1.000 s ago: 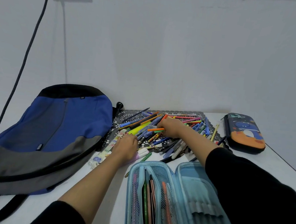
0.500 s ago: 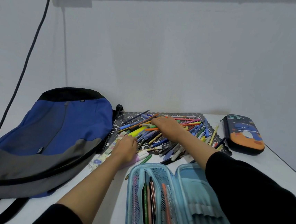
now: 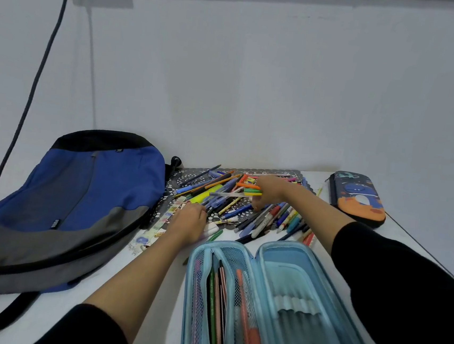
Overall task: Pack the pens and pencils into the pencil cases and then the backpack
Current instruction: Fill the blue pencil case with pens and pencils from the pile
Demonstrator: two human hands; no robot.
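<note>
The pens and pencils (image 3: 244, 211) lie heaped on a black mat (image 3: 189, 176) at the bench (image 3: 174, 291) far edge. The right hand (image 3: 270, 190) grips a bundle of markers (image 3: 249, 191) above the heap. The left hand (image 3: 187, 223) rests on the heap's near-left side; its grasp cannot be determined. An open blue pencil case (image 3: 188, 293) with pencils inside lies at the near edge, a closed dark pencil case (image 3: 359, 195) at the far right corner, and the backpack (image 3: 85, 191) along the left edge.

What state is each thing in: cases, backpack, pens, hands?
light blue pencil case: open, pencils inside
dark pencil case: closed
backpack: lying flat, no opening visible
pen pile: loose on the mat
right hand: grips a bundle of pens
left hand: on pile, grip hidden
</note>
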